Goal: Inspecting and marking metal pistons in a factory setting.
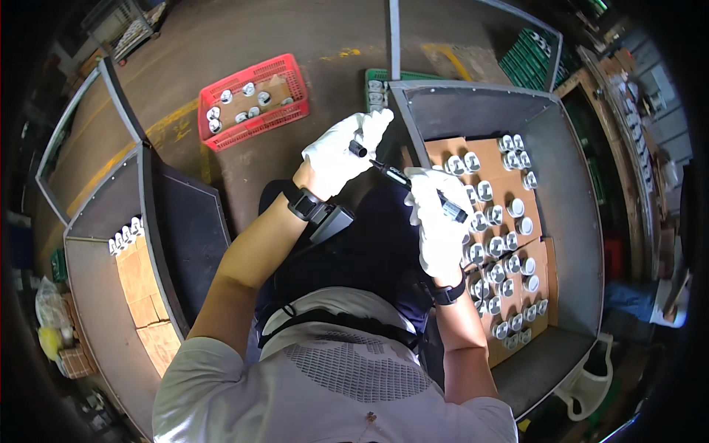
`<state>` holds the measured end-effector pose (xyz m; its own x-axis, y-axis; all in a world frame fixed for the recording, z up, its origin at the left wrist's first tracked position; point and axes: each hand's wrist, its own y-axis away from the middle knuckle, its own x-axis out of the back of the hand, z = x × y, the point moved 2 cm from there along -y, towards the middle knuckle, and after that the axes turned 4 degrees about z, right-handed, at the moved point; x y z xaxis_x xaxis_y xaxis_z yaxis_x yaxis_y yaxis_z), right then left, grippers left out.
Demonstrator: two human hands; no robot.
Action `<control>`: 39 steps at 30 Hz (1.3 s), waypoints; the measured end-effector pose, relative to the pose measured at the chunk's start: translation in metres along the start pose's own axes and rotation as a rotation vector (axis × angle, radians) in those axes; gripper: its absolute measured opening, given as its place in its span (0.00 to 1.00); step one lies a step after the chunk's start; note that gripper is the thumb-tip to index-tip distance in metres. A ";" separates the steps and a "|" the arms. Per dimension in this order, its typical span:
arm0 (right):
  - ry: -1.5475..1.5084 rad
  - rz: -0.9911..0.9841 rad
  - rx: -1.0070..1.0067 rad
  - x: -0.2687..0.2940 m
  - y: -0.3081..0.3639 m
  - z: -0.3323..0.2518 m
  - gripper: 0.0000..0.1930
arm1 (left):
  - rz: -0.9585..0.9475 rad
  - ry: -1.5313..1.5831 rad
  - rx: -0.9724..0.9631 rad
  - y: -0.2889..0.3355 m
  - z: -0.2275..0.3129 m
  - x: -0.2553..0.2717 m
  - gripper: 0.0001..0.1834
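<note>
My gloved left hand (332, 159) is closed around a small black marker cap (357, 148), with the fingers pointing up and away. Just right of it, my gloved right hand (439, 244) grips a black marker (391, 173), whose uncapped tip points toward the left hand. Cap and marker are apart. Both hands are above my lap, beside a grey metal bin (583, 288) on the right. Several silvery metal pistons (494, 214) stand in rows on its brown cardboard (509, 193), some partly hidden by the right hand.
A red plastic crate (255, 131) with several pistons sits on the floor ahead. Behind the right bin is a green crate (375, 74). At left stands another grey bin (96, 310) with cardboard and several pistons (127, 235). A white plastic chair (588, 387) is at lower right.
</note>
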<state>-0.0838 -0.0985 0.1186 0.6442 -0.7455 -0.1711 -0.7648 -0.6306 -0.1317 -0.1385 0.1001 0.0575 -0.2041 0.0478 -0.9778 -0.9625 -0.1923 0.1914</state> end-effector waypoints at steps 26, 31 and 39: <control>1.371 -0.010 0.951 0.040 0.009 -0.031 0.14 | -0.266 -1.481 -0.230 0.023 -0.030 -0.040 0.24; 1.798 0.106 1.037 0.029 0.020 -0.068 0.19 | -0.353 -1.667 -0.594 0.028 -0.035 -0.058 0.18; 1.976 -0.109 0.960 0.051 0.025 -0.039 0.07 | -0.538 -1.910 -0.634 0.016 -0.078 -0.082 0.14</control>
<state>-0.0693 -0.1607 0.1446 -0.6222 -0.3182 0.7153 -0.1065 -0.8708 -0.4800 -0.1229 0.0168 0.1339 -0.2755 0.8446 0.4590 -0.8806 -0.0303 -0.4729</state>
